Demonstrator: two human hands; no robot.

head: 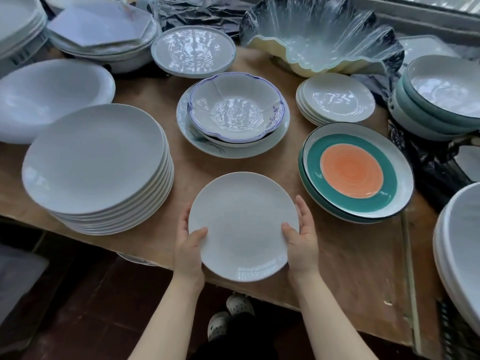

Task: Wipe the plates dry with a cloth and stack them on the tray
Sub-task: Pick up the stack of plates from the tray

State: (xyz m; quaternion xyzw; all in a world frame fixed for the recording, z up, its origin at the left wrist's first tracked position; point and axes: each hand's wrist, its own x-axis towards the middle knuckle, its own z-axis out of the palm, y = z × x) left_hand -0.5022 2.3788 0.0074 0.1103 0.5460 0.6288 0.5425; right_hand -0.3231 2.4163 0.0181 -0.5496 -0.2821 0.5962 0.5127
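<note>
I hold a plain white plate level over the near edge of the wooden table. My left hand grips its left rim, thumb on top. My right hand grips its right rim the same way. A tall stack of white plates stands to the left of it. No cloth and no tray show in view.
An orange-and-teal plate stack lies right of the held plate. Behind are a blue-rimmed bowl on a plate, a small white plate stack, a grey plate, a wavy glass bowl, and bowls at both sides.
</note>
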